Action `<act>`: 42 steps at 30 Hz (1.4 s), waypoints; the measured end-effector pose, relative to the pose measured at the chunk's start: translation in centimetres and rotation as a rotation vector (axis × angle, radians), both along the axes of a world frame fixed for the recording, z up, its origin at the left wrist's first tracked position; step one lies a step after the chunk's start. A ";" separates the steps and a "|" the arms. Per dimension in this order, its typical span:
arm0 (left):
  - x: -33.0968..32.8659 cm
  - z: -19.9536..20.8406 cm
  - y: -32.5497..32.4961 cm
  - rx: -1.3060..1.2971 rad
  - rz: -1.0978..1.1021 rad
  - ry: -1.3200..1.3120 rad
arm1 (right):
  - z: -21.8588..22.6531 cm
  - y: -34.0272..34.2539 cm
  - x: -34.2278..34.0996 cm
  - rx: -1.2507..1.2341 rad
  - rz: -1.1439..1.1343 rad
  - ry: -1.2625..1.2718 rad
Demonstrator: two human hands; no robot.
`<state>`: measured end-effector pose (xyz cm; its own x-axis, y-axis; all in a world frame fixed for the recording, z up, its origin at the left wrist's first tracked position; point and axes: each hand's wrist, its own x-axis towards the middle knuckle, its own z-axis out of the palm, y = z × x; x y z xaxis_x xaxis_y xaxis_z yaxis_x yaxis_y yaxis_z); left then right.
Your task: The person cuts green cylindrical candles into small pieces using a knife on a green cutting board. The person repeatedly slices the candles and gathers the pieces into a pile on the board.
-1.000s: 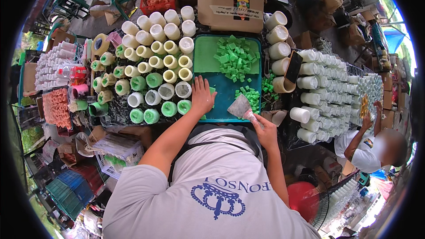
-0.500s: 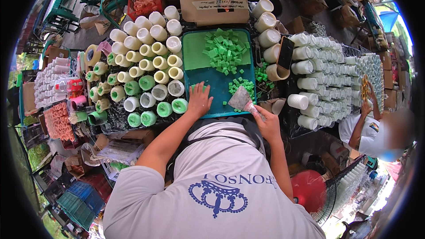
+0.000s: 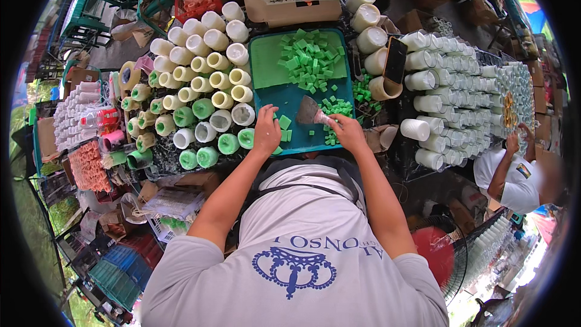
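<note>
A smooth teal plastic tray (image 3: 293, 100) with a faint sheen, a smooth, waxy-looking green sheet (image 3: 266, 63) and matt, waxy-looking green cubes (image 3: 310, 60). The scraper (image 3: 308, 111) has a dull, smeared metal blade. Plain matt cardboard forms the box (image 3: 290, 11); the phone (image 3: 396, 60) has a glossy dark face. The glass cups (image 3: 427, 104) gleam, the table cover (image 3: 164, 156) looks like shiny, crinkled black plastic, and the shirt (image 3: 302, 218) is creased, matt cloth

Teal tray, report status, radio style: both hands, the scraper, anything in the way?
Left hand at left side of teal tray, beside green pieces. Right hand gripping scraper. Small green cubes crowd right of blade.
</note>
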<state>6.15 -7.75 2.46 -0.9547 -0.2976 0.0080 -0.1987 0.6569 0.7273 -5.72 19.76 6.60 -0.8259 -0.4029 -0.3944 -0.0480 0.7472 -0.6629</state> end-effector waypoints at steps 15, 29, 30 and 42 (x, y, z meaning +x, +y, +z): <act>3.0 1.7 0.2 -0.607 -0.287 -0.187 | -6.4 -11.6 1.7 0.022 0.960 0.858; 0.4 0.9 -0.7 0.979 0.311 -0.575 | -1.3 -11.1 0.2 -0.301 0.539 0.715; -0.3 1.0 -0.9 1.341 0.414 -0.629 | -0.9 -11.0 0.2 -0.339 0.503 0.713; -1.8 2.4 -1.3 1.154 0.116 -0.358 | -1.1 -8.5 1.1 -0.593 -0.121 -0.521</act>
<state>4.31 -9.04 4.84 -0.8161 -0.0392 -0.5766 -0.5225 -0.3762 0.7652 -4.58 11.23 5.45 -0.6456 -0.5859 -0.4898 0.4362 0.2435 -0.8663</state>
